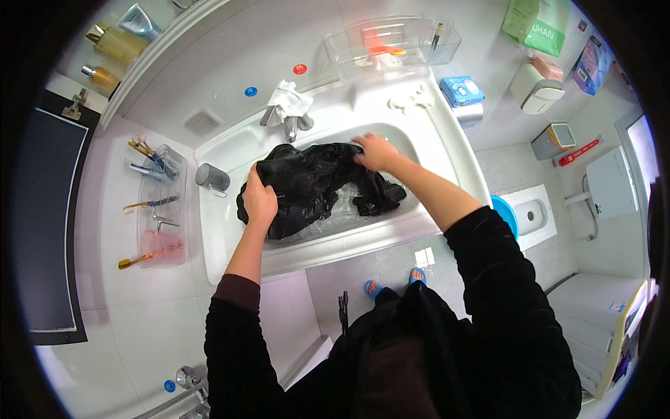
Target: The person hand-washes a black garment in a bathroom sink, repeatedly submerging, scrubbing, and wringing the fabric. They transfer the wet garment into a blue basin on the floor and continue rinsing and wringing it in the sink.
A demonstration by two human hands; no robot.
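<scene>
A wet black garment (309, 178) lies bunched in the water of a white sink (335, 256). My left hand (260, 199) grips the garment at its left edge, thumb on top and the other fingers mostly hidden. At the garment's upper right is my right hand (376, 152), slightly blurred, with its fingers at the cloth; whether they close on it is unclear. Behind the garment stands a metal faucet (291, 128) with a white cloth (289, 99) draped over it.
A grey cup (212, 177) sits at the sink's left rim. Toothbrushes and a pink cup (162, 247) occupy a clear wall rack (183, 209). Another clear rack (392, 65) hangs behind the sink. A crumpled white item (411, 100) lies on the back right ledge. A blue basin (505, 214) is at right.
</scene>
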